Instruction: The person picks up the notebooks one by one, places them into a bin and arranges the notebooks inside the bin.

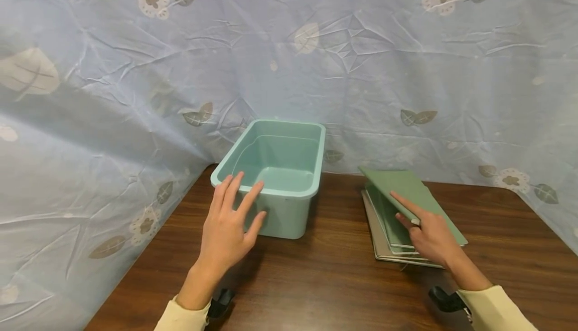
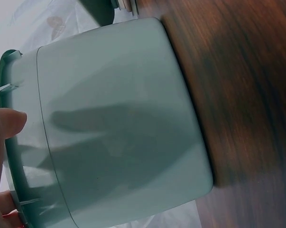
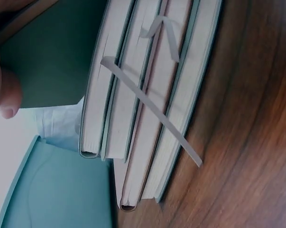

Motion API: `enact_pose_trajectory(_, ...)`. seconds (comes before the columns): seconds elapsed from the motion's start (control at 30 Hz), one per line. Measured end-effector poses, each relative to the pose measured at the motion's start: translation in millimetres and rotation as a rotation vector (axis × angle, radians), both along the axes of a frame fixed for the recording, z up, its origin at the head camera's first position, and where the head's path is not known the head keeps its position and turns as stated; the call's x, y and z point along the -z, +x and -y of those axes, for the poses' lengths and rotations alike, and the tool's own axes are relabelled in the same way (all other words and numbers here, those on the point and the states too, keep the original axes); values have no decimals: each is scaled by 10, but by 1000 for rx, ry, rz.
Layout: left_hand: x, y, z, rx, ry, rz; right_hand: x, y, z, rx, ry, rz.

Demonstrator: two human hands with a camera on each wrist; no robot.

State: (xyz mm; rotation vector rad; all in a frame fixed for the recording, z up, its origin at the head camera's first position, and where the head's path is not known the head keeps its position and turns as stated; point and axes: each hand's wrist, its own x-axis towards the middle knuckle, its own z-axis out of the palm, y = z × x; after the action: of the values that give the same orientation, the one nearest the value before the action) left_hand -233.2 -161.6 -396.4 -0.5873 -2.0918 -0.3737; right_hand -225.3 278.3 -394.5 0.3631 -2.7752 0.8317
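Observation:
My left hand, fingers spread, is at the near end of a pale teal plastic bin. In the left wrist view its thumb lies by the bin's rim; whether it touches is unclear. On the right, my right hand holds the edge of a green hardcover notebook, its left side tilted up off a small stack. Below it lie several more notebooks with green and beige covers, page edges showing in the right wrist view. A thin pale ribbon hangs across those edges.
The bin's floor shows with nothing on it. Both stand on a dark brown wooden table. A pale blue floral curtain hangs right behind the table and along its left side.

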Motion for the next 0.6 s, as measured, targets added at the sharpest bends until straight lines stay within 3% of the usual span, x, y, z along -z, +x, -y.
enact_pose_trajectory(0.2, -7, -5, -8, 2, 1, -7, 14, -6, 16, 44, -20, -61)
enact_pose_trajectory(0.43, 1, 5, 1, -2, -3, 5, 23, -3, 16, 81, -84, -38)
enact_pose_trajectory(0.6, 8, 1, -2, 3, -5, 3, 57, 13, 22, 116, -98, -106)
